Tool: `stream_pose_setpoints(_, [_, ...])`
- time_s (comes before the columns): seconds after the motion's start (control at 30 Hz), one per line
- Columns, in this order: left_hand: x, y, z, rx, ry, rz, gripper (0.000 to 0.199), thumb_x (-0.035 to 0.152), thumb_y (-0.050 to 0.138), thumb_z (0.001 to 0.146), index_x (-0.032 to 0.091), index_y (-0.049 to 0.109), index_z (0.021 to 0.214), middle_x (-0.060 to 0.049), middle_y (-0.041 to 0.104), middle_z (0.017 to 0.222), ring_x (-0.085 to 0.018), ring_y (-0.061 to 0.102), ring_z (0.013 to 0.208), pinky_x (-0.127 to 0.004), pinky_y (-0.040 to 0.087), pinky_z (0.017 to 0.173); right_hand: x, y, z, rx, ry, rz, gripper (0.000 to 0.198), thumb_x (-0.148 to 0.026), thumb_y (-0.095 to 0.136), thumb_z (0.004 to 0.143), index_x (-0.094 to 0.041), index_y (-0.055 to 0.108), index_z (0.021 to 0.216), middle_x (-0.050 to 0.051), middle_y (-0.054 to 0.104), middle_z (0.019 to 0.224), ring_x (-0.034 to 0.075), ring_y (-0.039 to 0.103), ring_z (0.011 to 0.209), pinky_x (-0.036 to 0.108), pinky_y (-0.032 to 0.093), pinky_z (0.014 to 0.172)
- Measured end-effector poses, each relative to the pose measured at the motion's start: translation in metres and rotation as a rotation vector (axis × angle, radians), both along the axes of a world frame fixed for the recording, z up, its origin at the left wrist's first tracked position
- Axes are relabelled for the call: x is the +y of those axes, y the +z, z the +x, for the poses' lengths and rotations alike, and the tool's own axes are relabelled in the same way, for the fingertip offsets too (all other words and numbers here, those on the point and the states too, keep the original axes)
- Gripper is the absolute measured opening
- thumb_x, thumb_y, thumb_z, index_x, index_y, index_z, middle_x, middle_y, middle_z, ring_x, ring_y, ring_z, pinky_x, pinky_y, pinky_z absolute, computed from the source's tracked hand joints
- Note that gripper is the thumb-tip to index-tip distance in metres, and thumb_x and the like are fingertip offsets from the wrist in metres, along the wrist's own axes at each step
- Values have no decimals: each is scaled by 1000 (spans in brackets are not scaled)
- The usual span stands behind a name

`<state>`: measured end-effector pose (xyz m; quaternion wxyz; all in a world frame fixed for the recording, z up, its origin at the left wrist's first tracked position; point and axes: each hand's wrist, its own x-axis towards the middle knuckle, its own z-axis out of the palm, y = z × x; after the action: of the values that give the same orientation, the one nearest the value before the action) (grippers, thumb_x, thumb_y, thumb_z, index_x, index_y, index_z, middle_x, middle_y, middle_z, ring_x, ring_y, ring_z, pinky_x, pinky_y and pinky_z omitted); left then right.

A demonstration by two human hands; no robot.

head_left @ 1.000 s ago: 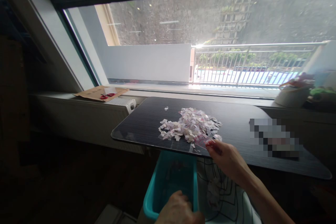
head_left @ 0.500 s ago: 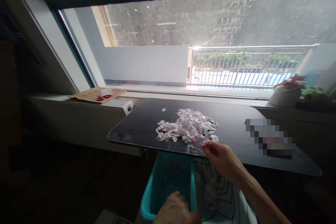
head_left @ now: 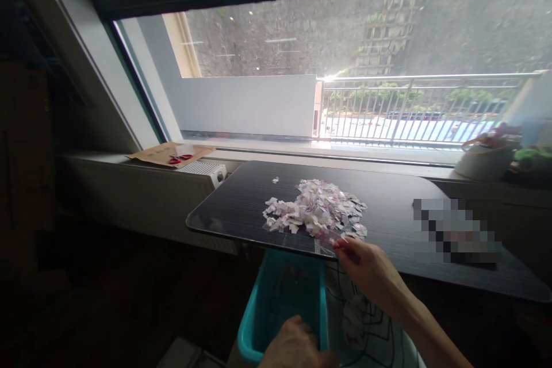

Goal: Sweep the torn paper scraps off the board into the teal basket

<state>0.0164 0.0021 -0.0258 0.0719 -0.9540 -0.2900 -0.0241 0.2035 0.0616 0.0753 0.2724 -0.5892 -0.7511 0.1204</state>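
Beside the paper pile, my right hand (head_left: 366,267) is closed in a pinch on a piece of clear plastic film (head_left: 326,238) with pinkish marks. The film lies at the near edge of the dark table (head_left: 241,195). Cut paper scraps (head_left: 321,204), white and pale pink, are heaped loosely just beyond it. Low in view, my left hand (head_left: 297,345) is curled at the near right end of a teal plastic bin (head_left: 249,322). Its fingertips are hidden, so whatever they grip does not show. A few pale scraps lie inside the bin.
Red-handled scissors (head_left: 181,158) rest on a brown paper envelope (head_left: 155,154) on the sill, above a white radiator (head_left: 202,175). A pixelated object (head_left: 457,230) lies on the table's right side. A pale pot (head_left: 483,161) stands by the window. More scraps (head_left: 354,316) lie on patterned fabric below.
The whole view has shifted slightly, moving the scene rightward. My right hand still pinches at the table edge, and more of the clear film shows now. My left hand stays at the bin.
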Motion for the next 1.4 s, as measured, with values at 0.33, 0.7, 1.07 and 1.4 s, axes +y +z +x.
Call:
stream_pose_setpoints(0.33, [0, -1, -1, -69, -1, 29, 23, 39, 82, 67, 25, 64, 70, 4, 53, 45, -16, 51, 43, -26, 33, 48, -2, -7, 2, 64, 21, -17, 35, -40, 43, 89, -20, 71, 85, 2, 66, 64, 17, 57, 59, 24, 38, 55])
stream_pose_setpoints(0.7, [1, 6, 2, 51, 29, -60, 18, 38, 80, 71, 27, 66, 74, 3, 57, 48, -18, 54, 45, -27, 37, 52, 3, -9, -1, 63, 50, -13, 37, -45, 43, 91, -20, 64, 74, -2, 56, 60, 13, 46, 56, 23, 33, 53])
stream_pose_setpoints(1.07, [-4, -1, -2, -87, 15, 63, 27, 42, 85, 63, 27, 63, 67, 6, 50, 43, -14, 43, 39, -28, 26, 47, 14, -6, 49, 135, -5, 0, 35, -47, 49, 88, -21, 71, 96, 1, 67, 74, 16, 57, 63, 25, 42, 59])
stream_pose_setpoints(1.4, [1, -1, -8, -146, 3, 82, 23, 44, 79, 71, 27, 65, 64, 3, 50, 43, -15, 41, 41, -29, 20, 48, 17, 0, 46, 89, 146, 16, 31, -36, 43, 93, -22, 69, 100, 4, 64, 91, 15, 58, 73, 27, 44, 68])
